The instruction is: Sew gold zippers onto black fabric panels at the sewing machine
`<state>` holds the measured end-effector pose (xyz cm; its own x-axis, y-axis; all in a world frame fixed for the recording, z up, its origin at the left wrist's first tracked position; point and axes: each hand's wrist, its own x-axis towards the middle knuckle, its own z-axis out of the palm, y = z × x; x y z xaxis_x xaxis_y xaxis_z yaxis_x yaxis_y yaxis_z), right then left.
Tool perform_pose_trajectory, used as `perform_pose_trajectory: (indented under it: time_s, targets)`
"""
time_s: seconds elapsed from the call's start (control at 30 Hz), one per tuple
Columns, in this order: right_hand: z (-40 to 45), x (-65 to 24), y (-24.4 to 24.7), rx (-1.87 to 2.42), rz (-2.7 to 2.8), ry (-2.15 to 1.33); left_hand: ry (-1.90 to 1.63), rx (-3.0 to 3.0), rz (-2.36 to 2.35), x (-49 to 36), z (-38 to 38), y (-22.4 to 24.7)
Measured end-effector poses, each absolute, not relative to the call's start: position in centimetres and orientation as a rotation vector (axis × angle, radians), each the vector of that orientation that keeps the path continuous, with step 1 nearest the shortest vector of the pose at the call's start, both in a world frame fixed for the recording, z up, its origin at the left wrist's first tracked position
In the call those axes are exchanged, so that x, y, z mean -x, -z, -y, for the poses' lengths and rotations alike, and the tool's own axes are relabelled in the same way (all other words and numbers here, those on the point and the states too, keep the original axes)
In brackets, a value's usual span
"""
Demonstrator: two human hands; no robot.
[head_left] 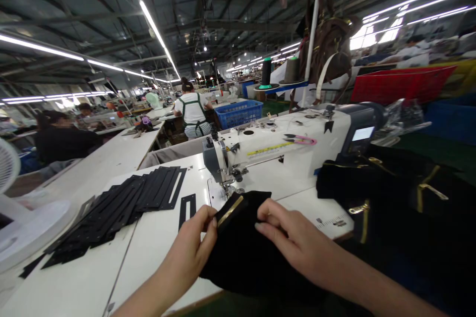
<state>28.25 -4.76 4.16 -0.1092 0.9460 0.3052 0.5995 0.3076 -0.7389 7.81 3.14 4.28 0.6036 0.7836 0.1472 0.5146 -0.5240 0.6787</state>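
A black cloth piece (245,247) with a gold zipper strip (229,211) hangs over the table's front edge, just before the sewing machine's needle area. My left hand (193,242) pinches its upper left edge beside the zipper. Thumb and fingers of my right hand (284,230) are pressed together at the cloth's upper right edge. The white sewing machine (297,143) stands behind the cloth. Left of it lies a fanned pile of black slotted strips (122,203), with a single slotted strip (187,208) nearer my left hand.
More black cloth with gold zippers (390,198) lies to the right. A white fan (29,228) stands at the left edge. Pink-handled snips (301,139) rest on the machine. Behind are thread cones (266,72), a blue basket (240,114), a red bin (401,84) and a seated person (193,111).
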Motion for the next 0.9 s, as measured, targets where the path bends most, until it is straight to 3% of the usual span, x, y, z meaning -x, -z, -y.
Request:
perform_pose_trajectory:
  time_s: [0.1, 0.2, 0.3, 0.47, 0.57, 0.7, 0.9]
  targets:
    - [3.6, -30.2, -4.5, 1.449, 1.901, -0.633, -0.548, -2.290, -0.998, -7.8, -2.6, -4.6]
    - [2.5, -32.0, -5.4, 1.514, 1.918, -0.422, -0.515, -2.300, -0.978, -8.2, -1.6, -4.8]
    - [2.1, -32.3, -7.1, 1.323, 1.955, -0.264, -0.565, -2.268, -0.902, -9.0, -0.7, -5.1]
    - [0.7, -30.3, -8.1, 1.194, 2.144, -0.323, -0.706, -2.090, -0.878, -10.0, 0.2, -3.8]
    - [-2.7, -28.8, -5.0, 1.267, 2.343, -0.106, -0.709, -1.948, -1.040, -8.5, 0.0, -0.6]
    - [-8.4, -26.7, 1.6, 1.254, 2.528, 0.015, -0.371, -2.083, -1.181, -4.8, -0.8, 3.2]
    - [-9.5, -26.1, 5.0, 1.358, 2.431, 0.072, -0.119, -2.667, -0.991, -5.2, -4.9, 2.8]
